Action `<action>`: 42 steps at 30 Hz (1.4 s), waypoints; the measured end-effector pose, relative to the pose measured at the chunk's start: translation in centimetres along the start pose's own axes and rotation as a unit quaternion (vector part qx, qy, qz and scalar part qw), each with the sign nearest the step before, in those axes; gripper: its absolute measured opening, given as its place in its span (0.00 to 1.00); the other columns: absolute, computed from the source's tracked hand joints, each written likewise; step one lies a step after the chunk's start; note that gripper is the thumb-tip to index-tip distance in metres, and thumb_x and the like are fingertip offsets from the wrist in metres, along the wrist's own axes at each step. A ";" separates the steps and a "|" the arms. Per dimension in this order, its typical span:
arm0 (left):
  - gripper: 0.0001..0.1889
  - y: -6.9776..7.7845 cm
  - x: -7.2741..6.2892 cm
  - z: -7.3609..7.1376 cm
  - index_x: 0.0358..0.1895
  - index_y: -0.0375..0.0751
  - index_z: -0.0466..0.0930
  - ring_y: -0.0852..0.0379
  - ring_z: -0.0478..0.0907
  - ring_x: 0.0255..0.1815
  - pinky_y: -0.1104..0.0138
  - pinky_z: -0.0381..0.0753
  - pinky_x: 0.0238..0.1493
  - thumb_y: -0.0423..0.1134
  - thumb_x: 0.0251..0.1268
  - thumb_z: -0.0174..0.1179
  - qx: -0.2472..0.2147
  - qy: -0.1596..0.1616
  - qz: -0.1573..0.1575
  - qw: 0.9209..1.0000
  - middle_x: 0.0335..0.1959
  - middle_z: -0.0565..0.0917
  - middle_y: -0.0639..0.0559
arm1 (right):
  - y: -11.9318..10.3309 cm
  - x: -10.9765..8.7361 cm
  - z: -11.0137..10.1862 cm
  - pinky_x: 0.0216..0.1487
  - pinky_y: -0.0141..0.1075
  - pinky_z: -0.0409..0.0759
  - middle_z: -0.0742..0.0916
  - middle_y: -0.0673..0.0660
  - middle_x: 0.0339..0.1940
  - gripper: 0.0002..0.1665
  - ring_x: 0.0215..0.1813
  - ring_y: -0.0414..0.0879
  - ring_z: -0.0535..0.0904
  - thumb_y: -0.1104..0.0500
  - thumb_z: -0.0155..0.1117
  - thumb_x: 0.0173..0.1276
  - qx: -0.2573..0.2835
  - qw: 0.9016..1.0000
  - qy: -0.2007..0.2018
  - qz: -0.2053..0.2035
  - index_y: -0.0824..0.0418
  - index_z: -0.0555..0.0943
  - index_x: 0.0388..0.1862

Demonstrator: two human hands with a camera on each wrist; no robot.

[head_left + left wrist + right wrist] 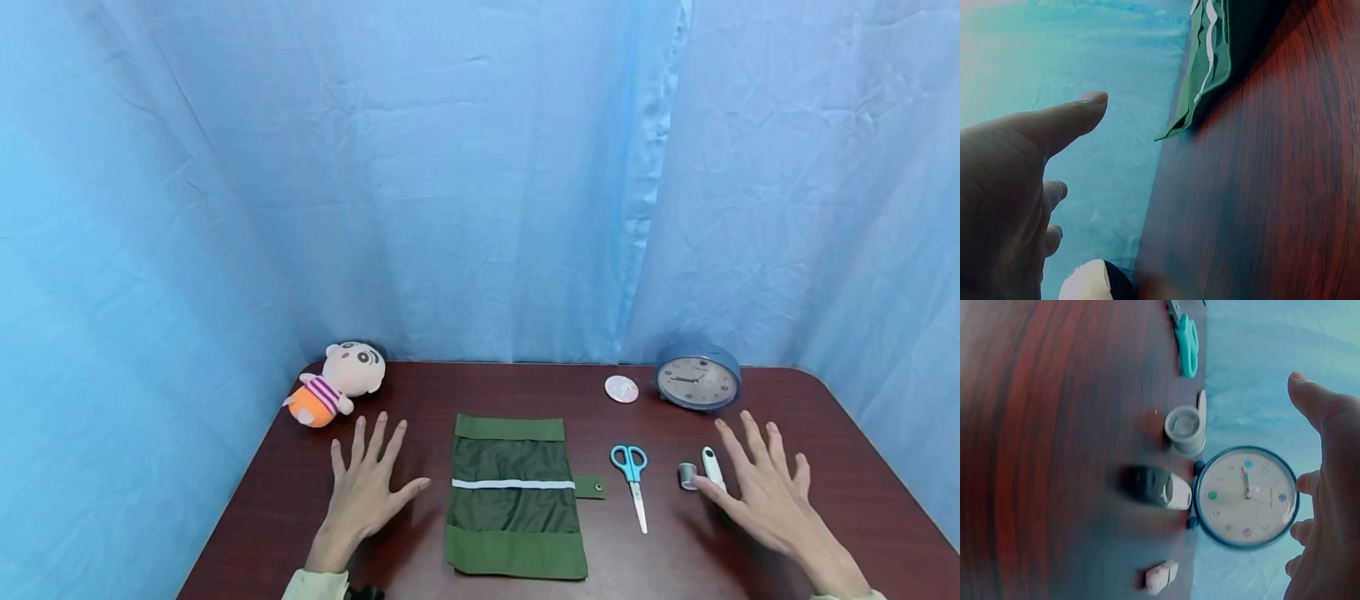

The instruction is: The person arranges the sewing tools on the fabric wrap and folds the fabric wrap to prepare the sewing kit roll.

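Observation:
My left hand (363, 496) is held over the left side of the table with its fingers spread, holding nothing. To its right lies a green fabric roll-up pouch (513, 508), unfolded, with a white band across it and a snap tab. My right hand (772, 500) is spread and holds nothing either; in the head view its thumb overlaps a grey thread spool (687, 476) and a small white tool (713, 468) with a hole in its end. In the right wrist view that tool shows a dark end. Scissors (632, 479) with light blue handles lie between pouch and spool.
A plush doll (337, 385) lies at the back left corner. At the back right stand a blue round clock (697, 379) and a whitish disc (621, 389). A small pinkish-white block (1162, 577) appears in the right wrist view. Blue curtains (480, 183) surround the dark red table (420, 392).

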State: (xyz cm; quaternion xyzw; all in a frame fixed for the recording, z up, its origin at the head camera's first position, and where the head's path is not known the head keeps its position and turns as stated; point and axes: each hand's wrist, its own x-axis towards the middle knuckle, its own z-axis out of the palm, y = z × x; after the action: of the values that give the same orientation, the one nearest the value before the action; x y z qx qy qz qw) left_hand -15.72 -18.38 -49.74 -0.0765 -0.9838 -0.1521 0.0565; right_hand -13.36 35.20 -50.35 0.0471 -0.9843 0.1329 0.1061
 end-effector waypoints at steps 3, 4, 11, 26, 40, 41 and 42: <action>0.48 0.4 0.2 0.1 0.81 0.54 0.53 0.34 0.39 0.84 0.28 0.38 0.74 0.66 0.61 0.61 -0.002 -0.001 0.002 1.000 0.84 0.50 0.43 | -0.7 0.4 0.2 0.59 0.81 0.41 0.46 0.67 0.84 0.58 0.83 0.71 0.30 0.32 0.61 0.67 0.004 1.000 -0.004 0.000 0.53 0.46 0.84; 0.48 0.5 0.2 0.1 0.81 0.54 0.53 0.34 0.38 0.84 0.28 0.38 0.74 0.66 0.61 0.61 -0.004 -0.002 0.002 1.000 0.84 0.50 0.43 | -1.0 0.5 0.2 0.60 0.81 0.41 0.46 0.67 0.84 0.58 0.83 0.71 0.30 0.32 0.61 0.67 0.005 1.000 -0.006 0.000 0.52 0.45 0.84; 0.48 1.7 0.6 0.5 0.81 0.54 0.52 0.35 0.38 0.84 0.28 0.39 0.74 0.65 0.61 0.61 -0.008 -0.006 0.015 1.000 0.84 0.50 0.44 | -2.6 0.9 0.9 0.61 0.80 0.42 0.48 0.66 0.84 0.57 0.83 0.72 0.34 0.31 0.61 0.67 0.016 1.000 -0.013 -0.014 0.50 0.47 0.84; 0.49 4.2 0.8 2.3 0.81 0.58 0.51 0.37 0.38 0.85 0.30 0.43 0.76 0.72 0.60 0.57 0.003 -0.043 0.041 0.998 0.84 0.49 0.48 | -6.1 1.8 2.7 0.66 0.74 0.53 0.59 0.70 0.80 0.52 0.78 0.73 0.52 0.36 0.63 0.67 0.039 0.998 -0.029 -0.039 0.58 0.57 0.81; 0.48 5.3 0.7 4.1 0.81 0.56 0.54 0.36 0.41 0.84 0.30 0.46 0.75 0.73 0.60 0.55 -0.001 -0.068 0.062 0.996 0.84 0.51 0.47 | -7.1 2.6 4.6 0.65 0.66 0.69 0.71 0.77 0.70 0.48 0.69 0.73 0.68 0.43 0.68 0.67 0.039 0.998 0.000 -0.048 0.70 0.63 0.74; 0.48 5.3 0.7 4.2 0.81 0.56 0.54 0.35 0.42 0.84 0.30 0.46 0.75 0.73 0.61 0.55 -0.003 -0.071 0.062 0.996 0.84 0.51 0.47 | -7.2 2.6 4.7 0.64 0.66 0.70 0.72 0.78 0.69 0.48 0.68 0.73 0.69 0.44 0.68 0.67 0.036 0.998 0.000 -0.043 0.71 0.64 0.74; 0.48 5.3 0.7 4.3 0.81 0.56 0.54 0.35 0.42 0.84 0.30 0.45 0.75 0.73 0.61 0.55 -0.005 -0.074 0.060 0.995 0.84 0.51 0.46 | -7.2 2.7 4.8 0.64 0.66 0.71 0.72 0.78 0.68 0.47 0.68 0.74 0.70 0.45 0.69 0.67 0.035 0.999 0.001 -0.039 0.71 0.64 0.74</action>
State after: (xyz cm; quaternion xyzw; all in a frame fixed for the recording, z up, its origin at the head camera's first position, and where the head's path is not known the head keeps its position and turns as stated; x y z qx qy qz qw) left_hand -15.89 -12.01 -52.16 -0.1471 -0.9781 -0.1471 -0.0076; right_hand -16.01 26.80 -52.43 0.0890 -0.9763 0.1634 0.1108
